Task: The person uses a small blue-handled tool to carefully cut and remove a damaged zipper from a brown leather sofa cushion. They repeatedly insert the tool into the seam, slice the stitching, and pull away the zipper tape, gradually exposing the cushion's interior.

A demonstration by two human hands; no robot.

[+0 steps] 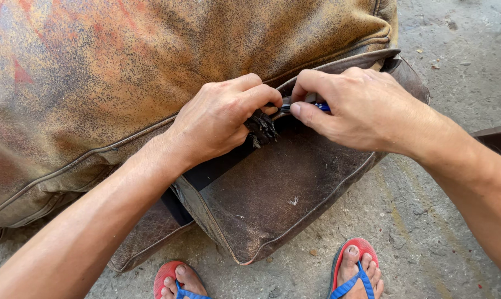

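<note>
Head view: left hand [220, 119] is pinching frayed black strap [261, 128] at the cushion [151, 66] seam. Right hand [355, 108] is gripping blue-handled tool [317, 105], fingers pressed tight. Blade could be slipping toward left fingers, prob. too close. Brown flap [283, 199] is lying underneath, sandals [355, 271] on concrete floor [460, 50] nearby.

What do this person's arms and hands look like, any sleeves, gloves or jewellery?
Both arms are bare to the frame edge, no sleeves. The left hand and right hand wear no gloves; no rings or watch show. Fingernails are short.
</note>
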